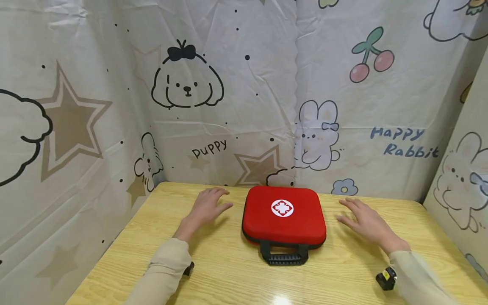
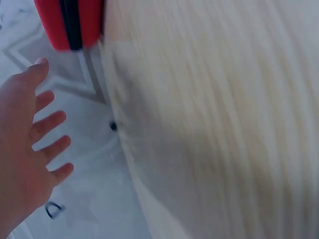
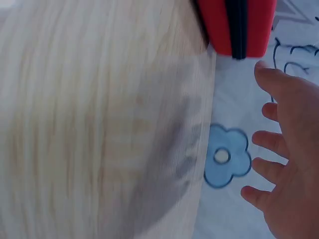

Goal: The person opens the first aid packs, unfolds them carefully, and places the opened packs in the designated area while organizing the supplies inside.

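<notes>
A red first-aid case (image 1: pixel 284 226) with a white cross emblem lies flat on the wooden table, its black handle (image 1: pixel 285 258) toward the viewer. To its left, my left hand (image 1: pixel 209 206) is held above the table, fingers spread and apart from the case. On the other side, my right hand (image 1: pixel 364 220) hovers likewise, also without contact. In the left wrist view the left hand (image 2: pixel 25 129) has its fingers parted and holds nothing; a corner of the case (image 2: pixel 92 25) shows above it. The right wrist view gives the right hand (image 3: pixel 294 144) in a similar pose.
The yellow wood-grain table (image 1: pixel 225 275) reaches back to a printed curtain (image 1: pixel 248 106) with cartoon animals and stars, which also hangs at both sides. Each wrist wears a small black device, one of them the right wrist camera (image 1: pixel 386 278).
</notes>
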`<state>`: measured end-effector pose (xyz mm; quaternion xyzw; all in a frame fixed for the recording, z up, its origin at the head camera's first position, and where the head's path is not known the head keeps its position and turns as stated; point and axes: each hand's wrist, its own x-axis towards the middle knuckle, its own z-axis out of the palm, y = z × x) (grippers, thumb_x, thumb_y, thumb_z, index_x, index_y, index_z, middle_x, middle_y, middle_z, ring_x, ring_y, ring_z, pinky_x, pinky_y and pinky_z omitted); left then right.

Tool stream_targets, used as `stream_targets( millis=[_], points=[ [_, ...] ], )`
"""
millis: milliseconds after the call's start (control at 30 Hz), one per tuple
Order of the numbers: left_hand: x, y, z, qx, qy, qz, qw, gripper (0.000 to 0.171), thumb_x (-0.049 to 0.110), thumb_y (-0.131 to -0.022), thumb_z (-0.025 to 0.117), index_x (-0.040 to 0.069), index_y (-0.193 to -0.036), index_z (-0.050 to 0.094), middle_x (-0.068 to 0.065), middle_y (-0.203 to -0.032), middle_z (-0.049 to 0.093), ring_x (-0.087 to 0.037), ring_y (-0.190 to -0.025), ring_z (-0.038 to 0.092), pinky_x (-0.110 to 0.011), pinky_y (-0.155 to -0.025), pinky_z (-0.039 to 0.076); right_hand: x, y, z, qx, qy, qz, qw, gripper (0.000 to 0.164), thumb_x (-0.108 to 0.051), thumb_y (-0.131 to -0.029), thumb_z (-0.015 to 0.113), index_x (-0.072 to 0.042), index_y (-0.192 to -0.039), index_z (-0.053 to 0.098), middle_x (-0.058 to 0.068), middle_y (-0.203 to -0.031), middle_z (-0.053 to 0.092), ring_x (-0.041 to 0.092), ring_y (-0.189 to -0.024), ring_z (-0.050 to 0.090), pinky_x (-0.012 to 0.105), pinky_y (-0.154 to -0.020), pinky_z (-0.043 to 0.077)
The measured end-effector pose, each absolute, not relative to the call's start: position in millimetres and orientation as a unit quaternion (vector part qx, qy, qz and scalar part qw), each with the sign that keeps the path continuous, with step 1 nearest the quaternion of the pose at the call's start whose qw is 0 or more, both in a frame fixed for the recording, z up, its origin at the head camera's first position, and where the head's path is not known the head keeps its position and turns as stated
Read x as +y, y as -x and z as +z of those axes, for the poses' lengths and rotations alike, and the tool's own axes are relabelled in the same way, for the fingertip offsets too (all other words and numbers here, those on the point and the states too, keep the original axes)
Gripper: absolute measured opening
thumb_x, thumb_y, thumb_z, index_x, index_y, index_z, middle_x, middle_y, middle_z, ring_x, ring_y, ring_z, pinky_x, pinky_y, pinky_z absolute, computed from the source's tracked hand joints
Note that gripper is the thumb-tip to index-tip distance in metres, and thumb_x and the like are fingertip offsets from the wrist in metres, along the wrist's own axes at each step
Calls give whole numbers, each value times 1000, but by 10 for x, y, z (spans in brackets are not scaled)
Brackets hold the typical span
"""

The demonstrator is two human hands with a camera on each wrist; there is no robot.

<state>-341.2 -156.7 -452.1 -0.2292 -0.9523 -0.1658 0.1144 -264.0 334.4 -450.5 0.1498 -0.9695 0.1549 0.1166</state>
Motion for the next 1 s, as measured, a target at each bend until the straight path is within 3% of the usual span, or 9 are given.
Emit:
stream_targets(
  millis=[233,533,767,1000],
  points=[
    [-1198,3318,-4372,-926,298,-192,125,38,41,-95,65,14,-121,69,-6,-125,65,-31,-120,56,-52,-103,41,3002,2724,-4436,-955,-165,216,117,57,-40,-96,63,-4,-139,54,22,-140,54,44,-130,48,62,-105,38],
    [-912,3248,-4347,-925,334,-172,62,34,45,-92,67,20,-115,70,0,-120,62,-21,-112,57,-41,-101,44,2725,2770,-4426,-951,-181,238,75,50,-38,-96,63,-5,-134,59,21,-138,52,41,-127,50,59,-104,43],
    [-865,3279,-4356,-927,320,-191,33,34,41,-93,66,18,-118,69,-3,-129,57,-23,-119,56,-42,-105,43,2664,2696,-4440,-946,-192,241,102,42,-29,-95,66,-1,-127,62,17,-126,56,37,-117,57,55,-101,47],
    [-891,3383,-4327,-929,332,-165,17,34,30,-98,61,13,-128,65,-7,-145,54,-26,-135,50,-42,-113,39,2566,2541,-4452,-954,-181,220,96,44,-36,-94,68,-5,-125,63,7,-111,54,25,-100,58,43,-89,53]
  ],
)
